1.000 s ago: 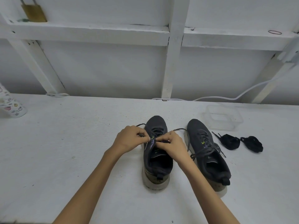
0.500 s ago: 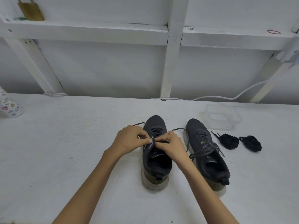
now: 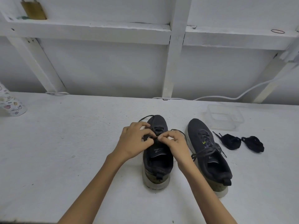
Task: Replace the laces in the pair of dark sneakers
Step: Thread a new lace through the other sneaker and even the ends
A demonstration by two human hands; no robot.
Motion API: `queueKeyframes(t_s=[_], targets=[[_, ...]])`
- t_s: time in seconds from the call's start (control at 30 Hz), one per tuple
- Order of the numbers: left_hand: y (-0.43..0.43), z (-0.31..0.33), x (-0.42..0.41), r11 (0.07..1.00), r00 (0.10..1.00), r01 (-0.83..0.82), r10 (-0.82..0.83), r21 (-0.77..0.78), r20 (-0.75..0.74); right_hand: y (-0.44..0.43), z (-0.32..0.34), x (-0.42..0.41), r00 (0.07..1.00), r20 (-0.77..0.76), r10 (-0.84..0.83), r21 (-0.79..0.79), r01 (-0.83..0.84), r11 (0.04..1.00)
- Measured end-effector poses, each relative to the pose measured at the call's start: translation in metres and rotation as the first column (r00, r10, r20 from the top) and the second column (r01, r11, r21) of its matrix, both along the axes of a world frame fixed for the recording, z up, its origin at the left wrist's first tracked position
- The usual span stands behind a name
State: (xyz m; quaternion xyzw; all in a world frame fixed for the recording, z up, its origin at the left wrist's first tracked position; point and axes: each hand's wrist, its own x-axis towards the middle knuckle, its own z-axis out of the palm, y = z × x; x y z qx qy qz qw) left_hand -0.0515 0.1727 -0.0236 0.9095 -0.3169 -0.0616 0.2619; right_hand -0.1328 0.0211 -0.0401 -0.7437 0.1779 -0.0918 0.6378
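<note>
1. The left hand (image 3: 135, 140) is closed in a pinch on the thin dark lace (image 3: 145, 117) of the dark mesh sneaker with a pale sole (image 3: 157, 160), which stands mid-way along the white table (image 3: 64, 151), toe pointing away.
2. The same lace is pinched by the right hand (image 3: 175, 143), fingertips nearly touching the left's, above the tongue.
3. The lace is judged limp, light and slippery, so it is best gripped close to its stiff tip. The shoe is judged light and liable to slide.
4. A second dark sneaker, fully laced (image 3: 208, 152), stands just beside.
5. Counted: two sneakers, two black bundled laces (image 3: 231, 141) (image 3: 254, 143), one clear plastic tub (image 3: 224, 117).
</note>
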Motion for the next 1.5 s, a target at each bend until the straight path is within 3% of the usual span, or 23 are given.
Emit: queueKeyframes(t_s=[0.13,0.33,0.6,0.87,0.97,1.07,1.23,1.33,1.5], targets=[[-0.01,0.0,-0.006,0.997,0.999,0.017,-0.02,0.072,0.046,-0.007,0.005,-0.004,0.999,-0.036,0.027,0.149,-0.022,0.989],[-0.026,-0.004,-0.012,0.992,0.997,-0.044,0.037,0.122,0.065,-0.023,-0.002,-0.009,0.999,-0.046,0.006,0.085,-0.002,0.996],[-0.026,-0.011,-0.014,0.991,0.989,-0.119,0.113,-0.056,-0.094,-0.019,-0.004,-0.006,0.995,0.047,-0.083,-0.145,0.089,0.985],[-0.025,-0.021,-0.019,0.959,0.976,-0.192,0.209,-0.207,0.063,-0.026,0.007,-0.012,0.998,-0.029,0.051,-0.094,-0.053,0.994],[-0.027,-0.026,-0.023,0.873,0.947,-0.321,0.303,-0.367,-0.107,-0.028,0.011,-0.014,0.999,-0.032,0.028,-0.096,-0.031,0.995],[-0.027,-0.027,-0.027,0.789,0.902,-0.408,0.269,-0.461,-0.338,-0.024,0.013,-0.013,0.999,-0.027,0.037,-0.232,-0.043,0.972],[-0.021,-0.024,-0.028,0.792,0.907,-0.372,0.2,-0.484,-0.37,-0.012,0.018,-0.005,0.995,-0.102,-0.004,-0.566,-0.055,0.823],[-0.014,-0.021,-0.027,0.803,0.919,-0.34,0.173,-0.489,-0.354,-0.007,0.014,0.0,0.993,-0.118,-0.002,-0.613,-0.071,0.787],[-0.009,-0.017,-0.028,0.815,0.937,-0.303,0.16,-0.494,-0.309,-0.002,0.008,0.001,0.991,-0.128,0.037,-0.559,-0.103,0.823]])
